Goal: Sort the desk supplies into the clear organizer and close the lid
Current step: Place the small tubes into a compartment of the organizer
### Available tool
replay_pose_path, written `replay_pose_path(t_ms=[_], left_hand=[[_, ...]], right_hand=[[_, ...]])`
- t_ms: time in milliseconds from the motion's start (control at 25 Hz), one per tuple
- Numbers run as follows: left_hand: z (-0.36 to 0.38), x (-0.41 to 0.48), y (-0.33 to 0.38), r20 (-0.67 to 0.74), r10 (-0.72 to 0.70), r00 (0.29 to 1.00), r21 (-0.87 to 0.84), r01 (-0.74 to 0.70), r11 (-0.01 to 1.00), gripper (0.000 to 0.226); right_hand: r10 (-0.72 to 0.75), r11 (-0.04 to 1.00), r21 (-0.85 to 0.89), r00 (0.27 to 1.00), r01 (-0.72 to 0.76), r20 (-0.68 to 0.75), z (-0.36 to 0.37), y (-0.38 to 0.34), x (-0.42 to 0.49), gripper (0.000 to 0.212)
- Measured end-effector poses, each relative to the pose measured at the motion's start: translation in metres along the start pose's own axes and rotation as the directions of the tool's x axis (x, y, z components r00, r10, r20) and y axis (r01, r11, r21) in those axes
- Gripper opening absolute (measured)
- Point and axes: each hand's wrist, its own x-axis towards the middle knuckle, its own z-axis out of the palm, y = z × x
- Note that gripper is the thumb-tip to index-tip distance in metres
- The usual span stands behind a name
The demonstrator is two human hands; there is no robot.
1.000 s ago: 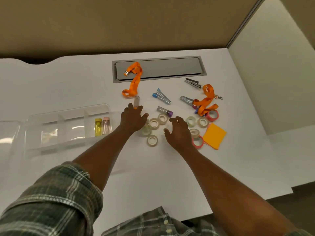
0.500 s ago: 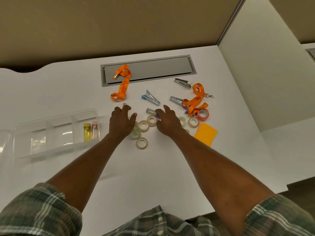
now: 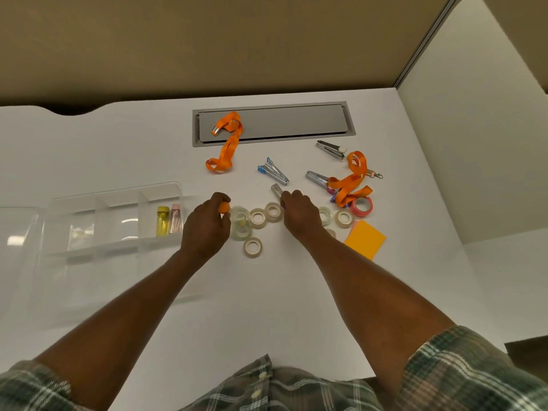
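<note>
Head view: the clear plastic divided organizer (image 3: 112, 249) sits on the white desk (image 3: 267, 307) with no lid on it. A clear panel (image 3: 17, 232) just left of the organizer may be the lid laid open, hard to tell. The organizer's rightmost compartment holds a yellow tube (image 3: 162, 221) and a pink tube (image 3: 175, 219), upright side by side, so like seems to go with like. The left hand (image 3: 206, 229), just right of the organizer, has its fingers curled round a small orange-capped tube (image 3: 224, 207), only the cap showing. It is held near the organizer's right end, likely to go in with the other tubes. The right hand (image 3: 299, 216), further right of the organizer, pinches a clear tube with a silvery end (image 3: 276, 189), the end poking past the fingertips. Lifted off the desk or not, cannot tell. Taking one tube per hand probably saves a trip. Right of the organizer, between and around the hands, beige tape rolls (image 3: 258, 217) lie flat, some touching, next to clear tape rolls (image 3: 241, 225). Far right of the organizer are a pink tape roll (image 3: 361, 206), an orange sticky-note pad (image 3: 365, 238) and a tangled orange lanyard (image 3: 350, 180) over a metal clip (image 3: 315, 177). Behind and right of the organizer, a blue-tipped metal clip (image 3: 272, 170) lies loose and a second orange lanyard (image 3: 226, 143) drapes off a grey recessed hatch (image 3: 281, 121). Task looks early: two tubes sorted, most supplies loose, lid not closed.
</note>
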Motion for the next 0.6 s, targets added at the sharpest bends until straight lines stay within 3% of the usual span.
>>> replay_pose_path(t_ms=[160, 320, 440, 600], left_hand=[[-0.016, -0.012, -0.008, -0.02, -0.046, 0.999, -0.035, 0.045, 0.998, 0.02], [-0.038, -0.018, -0.018, -0.138, -0.065, 0.988, -0.152, 0.043, 0.987, 0.018], [-0.057, -0.016, -0.033, -0.256, -0.144, 0.956, -0.287, 0.067, 0.956, 0.021], [-0.082, -0.01, -0.069, -0.331, -0.232, 0.915, -0.283, 0.138, 0.949, 0.03]], right_hand=[[0.069, 0.998, 0.008, 0.996, -0.068, -0.06, 0.009, 0.005, -0.006, 0.015], [0.202, 0.939, 0.306, 0.972, -0.157, -0.122, 0.0, -0.005, -0.004, 0.018], [0.212, 0.875, 0.478, 0.947, -0.073, -0.242, -0.011, -0.028, -0.002, 0.024], [0.128, 0.727, 0.677, 0.945, 0.117, -0.301, -0.029, -0.086, 0.004, 0.023]])
